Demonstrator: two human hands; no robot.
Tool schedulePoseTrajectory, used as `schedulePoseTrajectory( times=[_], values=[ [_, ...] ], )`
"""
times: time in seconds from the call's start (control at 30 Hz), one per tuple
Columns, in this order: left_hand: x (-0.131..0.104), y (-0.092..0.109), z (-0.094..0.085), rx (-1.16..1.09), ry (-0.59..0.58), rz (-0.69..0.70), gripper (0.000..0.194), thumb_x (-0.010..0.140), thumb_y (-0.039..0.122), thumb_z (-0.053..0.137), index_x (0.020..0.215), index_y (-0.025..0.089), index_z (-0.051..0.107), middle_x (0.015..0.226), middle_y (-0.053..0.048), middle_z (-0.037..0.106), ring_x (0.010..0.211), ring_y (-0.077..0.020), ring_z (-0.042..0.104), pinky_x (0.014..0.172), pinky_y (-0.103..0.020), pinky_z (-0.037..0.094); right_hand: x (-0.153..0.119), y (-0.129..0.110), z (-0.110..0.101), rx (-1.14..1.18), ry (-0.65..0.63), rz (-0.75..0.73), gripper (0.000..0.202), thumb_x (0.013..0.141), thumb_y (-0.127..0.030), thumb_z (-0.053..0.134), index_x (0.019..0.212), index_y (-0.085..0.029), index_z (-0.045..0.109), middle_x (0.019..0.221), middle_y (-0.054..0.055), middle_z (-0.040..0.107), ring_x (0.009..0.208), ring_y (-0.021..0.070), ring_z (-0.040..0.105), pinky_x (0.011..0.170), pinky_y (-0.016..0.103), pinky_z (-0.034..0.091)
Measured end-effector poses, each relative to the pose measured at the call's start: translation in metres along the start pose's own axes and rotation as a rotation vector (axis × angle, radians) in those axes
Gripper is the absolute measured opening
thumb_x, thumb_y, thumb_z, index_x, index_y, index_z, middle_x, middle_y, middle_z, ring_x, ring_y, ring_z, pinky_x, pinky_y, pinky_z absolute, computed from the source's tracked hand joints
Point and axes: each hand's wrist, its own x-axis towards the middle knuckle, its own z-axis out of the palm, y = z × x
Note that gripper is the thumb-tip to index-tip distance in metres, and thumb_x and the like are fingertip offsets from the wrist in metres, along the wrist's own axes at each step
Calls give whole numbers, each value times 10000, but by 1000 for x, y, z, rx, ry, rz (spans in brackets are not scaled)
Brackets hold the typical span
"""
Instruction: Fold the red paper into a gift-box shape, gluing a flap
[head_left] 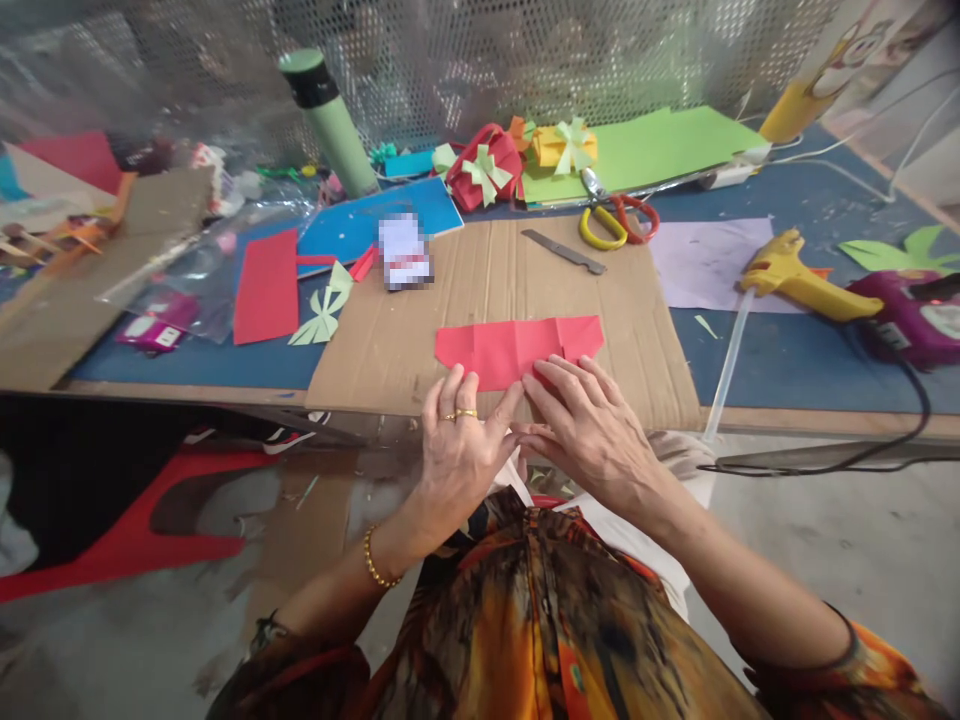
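Cardboard mat: the landmark, a brown sheet (375, 350) lying flat at the near edge of the blue table (690, 365).
Red paper: a creased strip (495, 345) on the mat, near its front edge.
Left hand: the person's left hand (461, 435) has its fingers bent at the strip's near edge; whether it pinches the paper, I cannot tell.
Right hand: the right hand (592, 430) lies over the strip's near right part, thumb beside the left hand; its grip is also unclear.
Bottle: a green bottle (341, 135) with a black collar, beyond the mat's far left corner; contents hidden.
Plastic bag: a clear bag (217, 290) left of the mat, partly over a purple box (157, 322).
Tools: scissors (604, 228) and a metal blade (562, 252) at the mat's far right; a yellow glue gun (810, 280) right of it.
Room: a perforated panel (525, 50) behind the mat; grey floor (825, 560) below it.
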Motion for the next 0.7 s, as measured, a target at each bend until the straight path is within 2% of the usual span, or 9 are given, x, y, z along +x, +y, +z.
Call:
schedulePoseTrajectory(
  times=[0.2, 0.33, 0.53, 0.7],
  values=[
    [0, 3, 2, -2, -13, -24, 516, 1040, 483, 602, 1492, 236, 638, 1422, -272, 595, 1437, -453, 535, 1140, -646, 441, -5, 2, 0, 7, 54, -30, 580, 1080, -463, 518, 1517, -83, 549, 1466, 254, 626, 1473, 376, 497, 1166, 595, 493],
    [-3, 4, 3, -8, -5, -28, 524, 1034, 478, 618, 1504, 246, 622, 1445, -266, 584, 1448, -453, 526, 1146, -650, 435, -13, 5, -3, -53, 69, -22, 493, 1072, -358, 556, 1457, -52, 585, 1369, 237, 684, 1372, 341, 583, 1173, 542, 495],
    [-4, 7, 10, -19, 19, -64, 457, 1042, 387, 636, 1482, 262, 640, 1447, -241, 580, 1474, -426, 497, 1168, -630, 419, -13, -1, 7, -101, 85, 5, 515, 1070, -428, 554, 1406, -43, 618, 1329, 227, 710, 1335, 329, 601, 1166, 503, 475],
    [-1, 10, 2, 4, -17, -60, 493, 1027, 343, 667, 1512, 271, 621, 1458, -234, 561, 1485, -432, 481, 1179, -637, 417, -9, -10, 11, -171, 59, 61, 446, 1067, -412, 572, 1370, -97, 656, 1324, 208, 713, 1346, 326, 583, 1173, 497, 439]
  ],
)
